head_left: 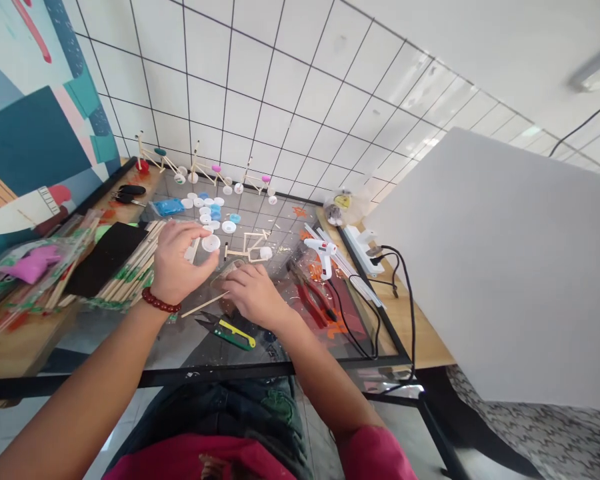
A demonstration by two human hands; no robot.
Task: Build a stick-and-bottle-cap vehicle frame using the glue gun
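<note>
A white bottle cap (pixel 211 243) is pinched between the thumb and forefinger of my left hand (pixel 177 263), raised over the glass tabletop. My right hand (pixel 255 293) is low at the table, fingers curled at the end of a thin wooden stick (pixel 205 305); its fingertips are partly hidden. Just behind the right hand lies a small stick frame (pixel 245 252) with a white cap at one end. Green and yellow thread snips (pixel 230 332) lie in front of my hands. Loose white and blue caps (pixel 215 212) are scattered beyond the left hand.
Three stick-and-cap models (pixel 207 170) stand along the tiled wall. Bundled wooden sticks (pixel 130 267) and a black sheet (pixel 107 257) lie left. On the right are a white glue gun (pixel 323 253), red-handled pliers (pixel 315 297), glue sticks (pixel 350 270) and a power strip (pixel 363 250) with cables.
</note>
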